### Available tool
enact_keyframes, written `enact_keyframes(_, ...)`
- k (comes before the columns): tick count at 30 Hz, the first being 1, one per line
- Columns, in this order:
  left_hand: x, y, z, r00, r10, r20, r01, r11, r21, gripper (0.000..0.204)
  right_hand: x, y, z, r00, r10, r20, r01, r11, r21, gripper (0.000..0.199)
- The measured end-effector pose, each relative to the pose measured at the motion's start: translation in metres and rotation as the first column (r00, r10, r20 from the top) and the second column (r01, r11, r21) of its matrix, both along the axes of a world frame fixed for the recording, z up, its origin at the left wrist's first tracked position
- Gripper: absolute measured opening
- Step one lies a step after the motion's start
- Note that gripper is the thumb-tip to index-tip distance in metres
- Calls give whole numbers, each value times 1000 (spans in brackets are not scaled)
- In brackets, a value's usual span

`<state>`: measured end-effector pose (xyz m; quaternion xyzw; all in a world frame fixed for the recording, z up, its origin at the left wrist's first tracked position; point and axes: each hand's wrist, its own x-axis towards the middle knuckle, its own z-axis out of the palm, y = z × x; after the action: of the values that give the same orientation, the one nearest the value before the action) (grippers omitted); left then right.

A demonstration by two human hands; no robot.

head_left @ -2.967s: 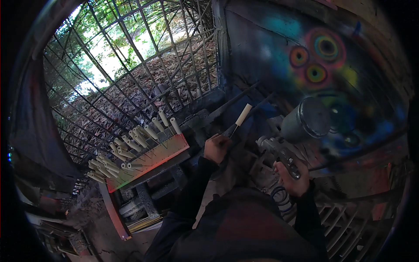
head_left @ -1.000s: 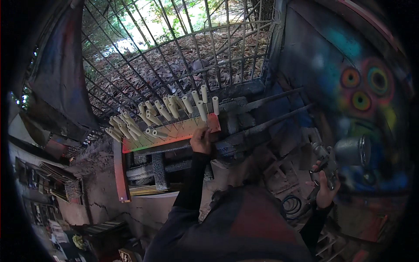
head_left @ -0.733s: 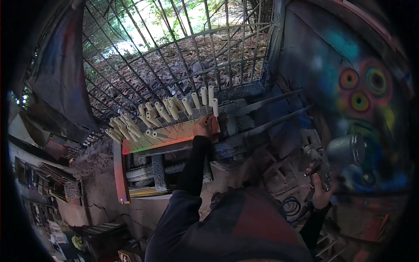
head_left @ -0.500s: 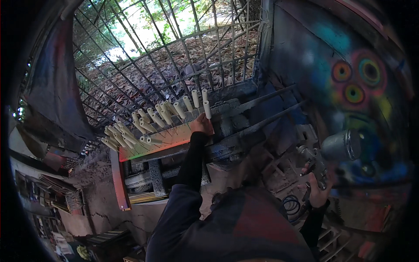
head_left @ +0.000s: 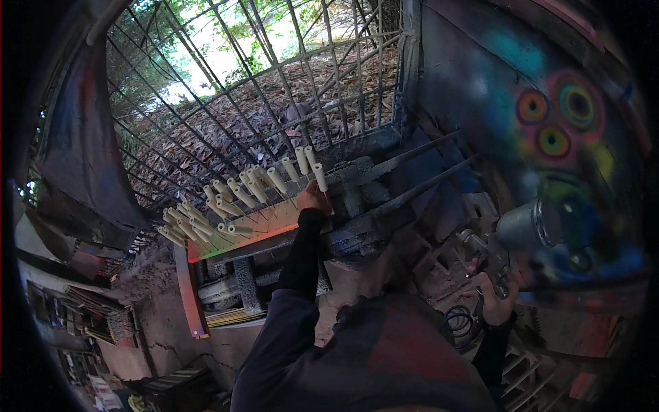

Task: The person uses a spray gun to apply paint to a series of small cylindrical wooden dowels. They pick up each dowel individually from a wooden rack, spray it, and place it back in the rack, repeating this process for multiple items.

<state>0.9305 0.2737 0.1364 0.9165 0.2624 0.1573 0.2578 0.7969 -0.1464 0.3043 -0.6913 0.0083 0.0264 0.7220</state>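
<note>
While my left hand (head_left: 313, 200) pinches a peg (head_left: 320, 177) at the rack's (head_left: 268, 223) right edge, my right hand (head_left: 495, 302) grips the spray gun (head_left: 511, 237) beside the wall (head_left: 549, 117).

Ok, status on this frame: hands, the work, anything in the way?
Left hand on a cream handle at the painted rack's right end. Right hand grips spray gun, held aside. Nothing between hand and rack.

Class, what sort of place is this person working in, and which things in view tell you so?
Probably a makeshift paint-spraying workshop: a spray gun in the right hand, pale handles standing on a paint-stained rack, and an overspray-coloured wall.
</note>
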Motion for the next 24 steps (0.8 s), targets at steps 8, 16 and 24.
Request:
enact_keyframes(8,-2,-4,15,996,-24,-90,17,997,-74,23,4,3,3,1000,25,6,-25,999,-21,29)
enact_keyframes(16,-2,-4,17,991,-17,-135,11,999,-45,26,7,2,-3,998,59,9,-59,998,-17,29)
enact_keyframes(24,-1,-1,6,990,23,-141,-29,999,-38,29,9,3,-3,994,104,22,-104,994,-18,29)
